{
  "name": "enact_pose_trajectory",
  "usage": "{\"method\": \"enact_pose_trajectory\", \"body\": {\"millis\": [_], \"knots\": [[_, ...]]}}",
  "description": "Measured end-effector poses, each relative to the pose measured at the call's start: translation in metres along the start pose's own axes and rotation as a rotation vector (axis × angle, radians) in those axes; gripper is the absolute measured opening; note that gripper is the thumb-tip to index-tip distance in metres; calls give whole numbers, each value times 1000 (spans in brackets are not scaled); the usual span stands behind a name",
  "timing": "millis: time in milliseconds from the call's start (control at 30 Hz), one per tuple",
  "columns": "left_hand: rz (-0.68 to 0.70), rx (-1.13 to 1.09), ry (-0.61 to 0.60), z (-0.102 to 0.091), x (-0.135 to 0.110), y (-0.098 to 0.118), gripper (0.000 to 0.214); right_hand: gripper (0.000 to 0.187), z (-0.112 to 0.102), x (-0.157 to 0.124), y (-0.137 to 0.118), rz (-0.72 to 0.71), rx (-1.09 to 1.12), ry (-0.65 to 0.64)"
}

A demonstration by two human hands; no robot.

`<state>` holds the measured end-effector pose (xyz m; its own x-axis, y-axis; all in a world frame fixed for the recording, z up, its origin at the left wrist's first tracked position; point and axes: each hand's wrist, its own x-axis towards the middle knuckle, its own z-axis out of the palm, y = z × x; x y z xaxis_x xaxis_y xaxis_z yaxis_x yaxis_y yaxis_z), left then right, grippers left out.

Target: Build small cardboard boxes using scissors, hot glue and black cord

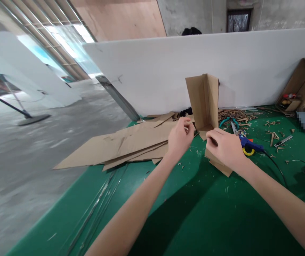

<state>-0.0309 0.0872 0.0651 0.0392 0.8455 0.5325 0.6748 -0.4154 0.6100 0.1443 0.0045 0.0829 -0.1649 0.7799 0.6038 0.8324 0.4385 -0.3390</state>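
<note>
In front of me a folded cardboard piece [210, 101] stands upright on the green tabletop, its two tall sides meeting at an angle. My left hand [180, 137] is just left of its base, with thumb and fingers curled into a pinch. At the right of the base is my right hand [224, 146], its fingers also curled together. Whatever either hand may hold is too small or hidden to name. Under my right hand lies a small cardboard strip [221, 168], partly covered by the hand. Flat cardboard sheets [126, 144] are piled to the left of my left hand.
A blue glue gun [251, 144] with a black cord lies right, near teal-handled scissors [234, 126], cardboard scraps [235, 115] and a cutter knife [283, 141]. A white panel [147, 74] stands behind. The table's left edge [59, 199] drops to a concrete floor.
</note>
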Motion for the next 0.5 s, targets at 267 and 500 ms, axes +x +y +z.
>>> {"method": "enact_pose_trajectory", "body": {"millis": [267, 500], "knots": [[-10, -122, 170, 36, 94, -38, 32, 21, -2, -27, 22, -53, 45, -21], [-13, -205, 87, 53, 120, -15, 4, 21, -18, -29, 45, 393, 636, -100]]}}
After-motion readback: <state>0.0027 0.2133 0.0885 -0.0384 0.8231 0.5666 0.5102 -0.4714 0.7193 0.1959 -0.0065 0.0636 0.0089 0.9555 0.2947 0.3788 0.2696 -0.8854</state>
